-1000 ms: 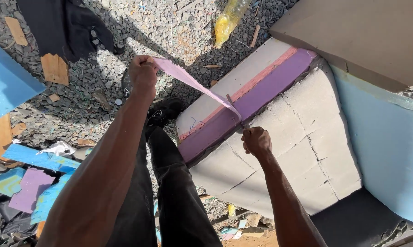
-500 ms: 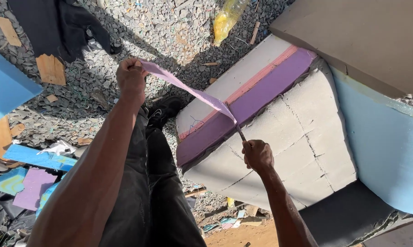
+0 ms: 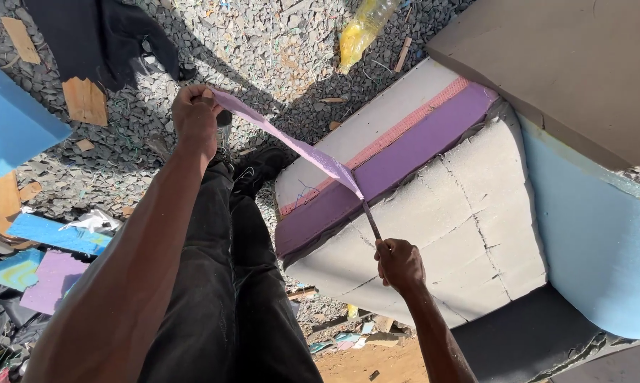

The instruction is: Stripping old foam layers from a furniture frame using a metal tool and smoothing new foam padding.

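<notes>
Purple foam strip [image 3: 291, 145] stretched tight in the air, from the left hand [image 3: 194, 117] up high down to the big foam block [image 3: 433, 213]. Left hand closed tight around the strip's top end. Right hand [image 3: 399, 264] closed around a thin knife [image 3: 371, 221], tip at the spot where the strip meets the block's purple layer. Block lying on grey gravel [image 3: 277, 50], with grey, pink and purple layers, cracks across the grey face. Two black trouser legs [image 3: 221, 284] in the way just left of the block. One yellow plastic bottle [image 3: 359, 32] on the gravel above. One blue foam slab [image 3: 589, 241] touching the block on the right, one brown slab [image 3: 575, 71] over it. More blue and purple scraps [image 3: 43, 262] far left, plus two bits of brown cardboard [image 3: 86, 99].
</notes>
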